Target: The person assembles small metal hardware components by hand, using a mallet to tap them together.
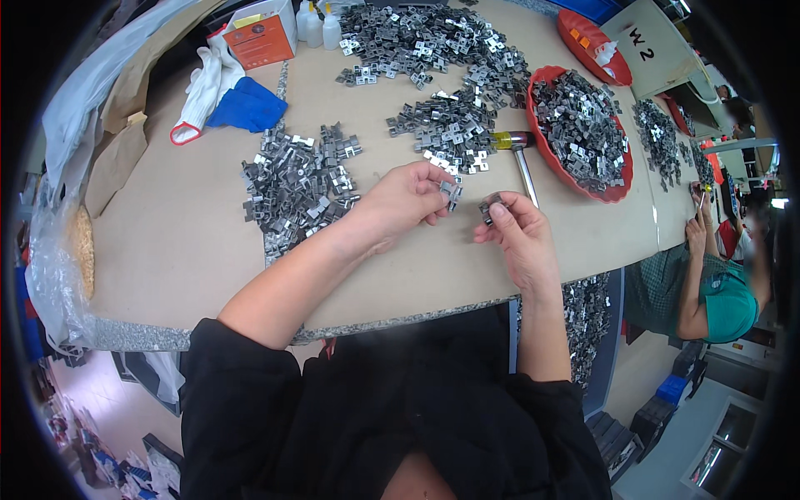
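My left hand (406,198) pinches a small bent metal clip (451,195) over the table, just in front of a middle heap of like clips (450,125). To its right, my right hand (518,233) grips another metal clip (490,205) between thumb and fingers, apart from the first. Beyond the right hand lies a small hammer (525,171) with a silver shaft and a yellow and dark head. A red scalloped bowl (621,193) full of clips stands to the right. Left of my left forearm spreads another loose pile of clips (304,187).
A large clip heap (425,37) covers the back. White gloves (204,83), a blue cloth (247,106), an orange and white box (260,37) and small white bottles (331,32) sit back left. A second red bowl (575,37) is back right. A person in green (723,302) works at right.
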`<action>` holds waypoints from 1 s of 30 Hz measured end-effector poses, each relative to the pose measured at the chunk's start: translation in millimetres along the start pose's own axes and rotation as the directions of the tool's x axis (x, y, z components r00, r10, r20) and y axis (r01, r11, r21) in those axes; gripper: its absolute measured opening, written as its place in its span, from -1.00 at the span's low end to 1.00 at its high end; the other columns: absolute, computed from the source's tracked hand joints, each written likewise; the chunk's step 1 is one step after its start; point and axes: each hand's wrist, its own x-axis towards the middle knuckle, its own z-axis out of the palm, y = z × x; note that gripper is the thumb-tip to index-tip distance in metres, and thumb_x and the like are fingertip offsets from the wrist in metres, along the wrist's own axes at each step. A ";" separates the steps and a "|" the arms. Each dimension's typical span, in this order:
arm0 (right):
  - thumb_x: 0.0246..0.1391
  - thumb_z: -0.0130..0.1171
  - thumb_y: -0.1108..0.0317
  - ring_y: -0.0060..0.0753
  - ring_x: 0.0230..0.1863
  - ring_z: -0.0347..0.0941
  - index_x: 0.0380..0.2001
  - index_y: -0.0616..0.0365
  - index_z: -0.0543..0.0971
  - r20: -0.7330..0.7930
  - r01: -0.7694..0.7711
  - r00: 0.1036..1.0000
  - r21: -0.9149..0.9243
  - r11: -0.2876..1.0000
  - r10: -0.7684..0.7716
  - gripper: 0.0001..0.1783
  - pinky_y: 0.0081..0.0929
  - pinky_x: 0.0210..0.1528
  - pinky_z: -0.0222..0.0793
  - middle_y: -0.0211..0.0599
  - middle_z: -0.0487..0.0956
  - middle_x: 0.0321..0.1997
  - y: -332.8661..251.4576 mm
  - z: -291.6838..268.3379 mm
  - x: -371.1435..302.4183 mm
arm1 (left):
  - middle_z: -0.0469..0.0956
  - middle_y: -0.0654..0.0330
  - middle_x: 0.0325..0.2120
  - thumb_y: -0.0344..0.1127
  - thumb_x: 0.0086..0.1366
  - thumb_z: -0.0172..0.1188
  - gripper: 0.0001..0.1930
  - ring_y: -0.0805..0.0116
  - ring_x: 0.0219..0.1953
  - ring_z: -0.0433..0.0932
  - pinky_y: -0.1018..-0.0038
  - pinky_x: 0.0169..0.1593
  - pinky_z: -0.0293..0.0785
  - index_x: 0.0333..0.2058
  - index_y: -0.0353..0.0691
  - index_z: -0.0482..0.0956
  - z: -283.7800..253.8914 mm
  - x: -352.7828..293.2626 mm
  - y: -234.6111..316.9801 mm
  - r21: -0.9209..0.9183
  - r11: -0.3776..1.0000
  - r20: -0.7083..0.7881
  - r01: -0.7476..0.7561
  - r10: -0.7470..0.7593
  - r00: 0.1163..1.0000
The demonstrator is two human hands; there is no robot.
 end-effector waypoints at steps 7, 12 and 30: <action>0.07 0.03 0.38 -0.55 -0.52 0.44 -0.25 0.20 0.44 0.095 -0.168 0.985 0.298 0.940 0.146 -0.82 -0.61 -0.47 0.41 -0.39 0.49 -0.42 6.5 -1.3 -0.3 | 0.48 0.29 -0.45 -0.49 0.14 0.09 -0.82 0.62 -0.43 0.42 0.71 -0.35 0.35 -0.24 -0.31 0.44 4.4 2.5 -10.7 0.046 0.982 0.007 -0.183 0.183 0.983; 0.06 0.03 0.41 -0.57 -0.58 0.40 -0.25 0.18 0.45 0.001 -0.195 0.978 0.349 0.917 0.208 -0.84 -0.67 -0.56 0.34 -0.37 0.51 -0.43 4.4 13.4 -2.2 | 0.49 0.27 -0.43 -0.54 0.13 0.06 -0.86 0.59 -0.34 0.46 0.67 -0.24 0.40 -0.29 -0.36 0.45 9.5 1.4 -12.8 -0.164 0.967 0.082 -0.195 0.211 0.974; 0.04 0.06 0.46 -0.73 -0.51 0.33 -0.18 0.29 0.46 0.026 -0.005 1.000 -0.125 0.992 0.009 -0.75 -0.79 -0.45 0.26 -0.43 0.46 -0.43 7.4 1.4 -5.4 | 0.45 0.22 -0.29 -0.61 0.08 0.09 -0.69 0.55 -0.22 0.43 0.62 -0.10 0.39 -0.15 -0.35 0.39 4.8 5.9 -18.8 -0.038 0.989 0.094 -0.140 0.143 0.985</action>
